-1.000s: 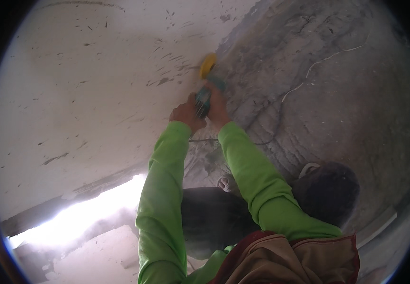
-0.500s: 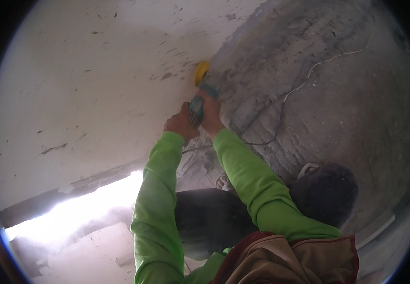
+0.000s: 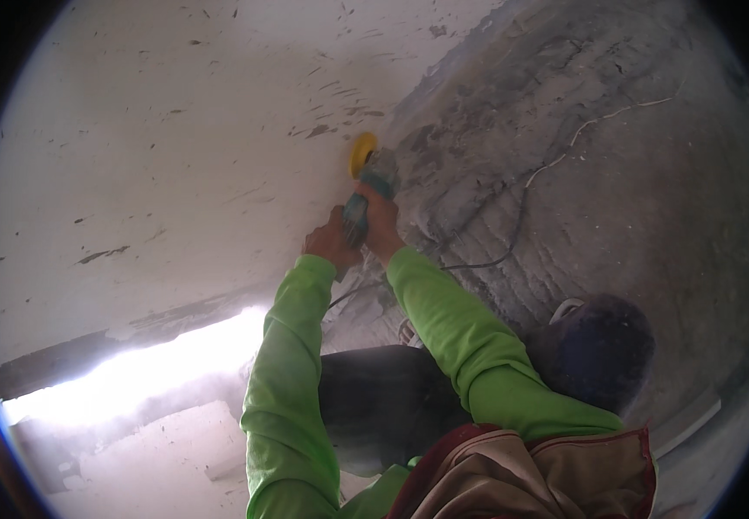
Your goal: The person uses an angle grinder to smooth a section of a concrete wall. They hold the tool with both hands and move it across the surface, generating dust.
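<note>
Both my hands grip a teal angle grinder (image 3: 356, 216) with a yellow disc (image 3: 362, 155) at its far end. My left hand (image 3: 333, 240) is closed round the rear of its body. Farther forward, my right hand (image 3: 380, 222) wraps the tool just behind its head. The disc is against or very close to the foot of the pale wall (image 3: 176, 156), where it meets the rough grey floor; I cannot tell if it touches. A dark power cord (image 3: 478, 265) runs from under my wrists to the right across the floor.
A white wire (image 3: 582, 130) joins the cord's line on the dusty, ridged floor (image 3: 634, 208). Bright light comes through an opening (image 3: 150, 363) at lower left. My bent knees (image 3: 595, 355) and a sandalled foot (image 3: 409, 333) are below. A pale strip (image 3: 690, 422) lies at lower right.
The grinder and both hands have moved slightly down, nearer to me, along the wall's foot. The view has shifted a little too. Both hands keep their grip.
</note>
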`<action>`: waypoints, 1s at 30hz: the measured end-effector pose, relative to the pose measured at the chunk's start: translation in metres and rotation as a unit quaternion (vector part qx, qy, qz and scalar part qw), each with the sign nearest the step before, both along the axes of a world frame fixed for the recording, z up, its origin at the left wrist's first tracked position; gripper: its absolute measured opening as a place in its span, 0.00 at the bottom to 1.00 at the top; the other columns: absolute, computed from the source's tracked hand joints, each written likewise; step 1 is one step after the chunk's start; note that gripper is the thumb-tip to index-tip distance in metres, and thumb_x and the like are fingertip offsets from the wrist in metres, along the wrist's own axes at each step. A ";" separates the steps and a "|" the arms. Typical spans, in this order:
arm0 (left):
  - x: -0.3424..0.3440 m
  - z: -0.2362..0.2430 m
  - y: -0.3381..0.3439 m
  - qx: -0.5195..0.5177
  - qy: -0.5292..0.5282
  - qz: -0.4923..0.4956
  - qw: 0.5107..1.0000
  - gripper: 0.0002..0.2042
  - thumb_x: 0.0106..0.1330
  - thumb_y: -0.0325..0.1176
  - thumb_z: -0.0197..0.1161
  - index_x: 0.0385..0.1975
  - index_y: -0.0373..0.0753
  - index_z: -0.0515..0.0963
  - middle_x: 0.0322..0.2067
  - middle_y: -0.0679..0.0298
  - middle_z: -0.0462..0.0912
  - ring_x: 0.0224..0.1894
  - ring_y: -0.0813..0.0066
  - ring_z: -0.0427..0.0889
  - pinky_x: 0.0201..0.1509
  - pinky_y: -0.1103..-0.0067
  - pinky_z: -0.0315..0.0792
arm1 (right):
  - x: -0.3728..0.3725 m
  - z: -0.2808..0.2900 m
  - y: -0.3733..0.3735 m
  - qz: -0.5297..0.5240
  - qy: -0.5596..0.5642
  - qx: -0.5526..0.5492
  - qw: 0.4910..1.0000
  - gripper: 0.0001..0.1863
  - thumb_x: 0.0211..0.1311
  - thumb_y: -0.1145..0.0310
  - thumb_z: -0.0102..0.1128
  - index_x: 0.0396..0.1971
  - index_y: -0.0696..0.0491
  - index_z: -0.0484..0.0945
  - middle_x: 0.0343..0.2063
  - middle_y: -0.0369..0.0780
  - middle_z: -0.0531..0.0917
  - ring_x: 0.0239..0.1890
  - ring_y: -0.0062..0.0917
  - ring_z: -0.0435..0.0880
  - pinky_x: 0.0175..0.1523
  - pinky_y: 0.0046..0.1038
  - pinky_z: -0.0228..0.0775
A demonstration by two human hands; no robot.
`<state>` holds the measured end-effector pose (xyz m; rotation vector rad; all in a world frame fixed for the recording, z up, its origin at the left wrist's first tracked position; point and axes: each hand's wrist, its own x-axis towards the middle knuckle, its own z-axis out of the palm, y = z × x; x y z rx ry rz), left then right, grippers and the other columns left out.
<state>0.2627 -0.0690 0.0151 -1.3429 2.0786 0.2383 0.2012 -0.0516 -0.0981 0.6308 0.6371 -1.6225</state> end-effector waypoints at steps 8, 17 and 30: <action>0.000 -0.010 -0.009 -0.012 0.030 -0.048 0.998 0.48 0.39 0.40 0.71 0.65 0.46 0.53 0.40 0.47 0.82 0.43 0.45 0.82 0.50 0.61 0.76 | -0.004 -0.013 -0.005 -0.034 0.043 -0.026 0.998 0.21 0.51 0.64 0.68 0.43 0.58 0.75 0.32 0.37 0.76 0.32 0.26 0.77 0.38 0.28 0.70; -0.031 -0.009 -0.014 -0.019 0.039 -0.069 0.997 0.48 0.39 0.40 0.71 0.65 0.46 0.53 0.38 0.46 0.82 0.42 0.45 0.82 0.49 0.61 0.76 | -0.040 -0.001 -0.008 -0.068 0.024 -0.018 0.997 0.20 0.52 0.64 0.67 0.44 0.57 0.75 0.36 0.38 0.75 0.38 0.26 0.76 0.43 0.31 0.70; 0.009 -0.001 -0.002 0.001 0.021 0.001 1.000 0.47 0.38 0.39 0.71 0.64 0.45 0.54 0.41 0.47 0.82 0.45 0.45 0.81 0.51 0.62 0.75 | 0.008 -0.003 -0.003 -0.011 -0.008 -0.009 1.000 0.19 0.52 0.64 0.68 0.41 0.58 0.75 0.34 0.38 0.76 0.36 0.26 0.77 0.42 0.31 0.71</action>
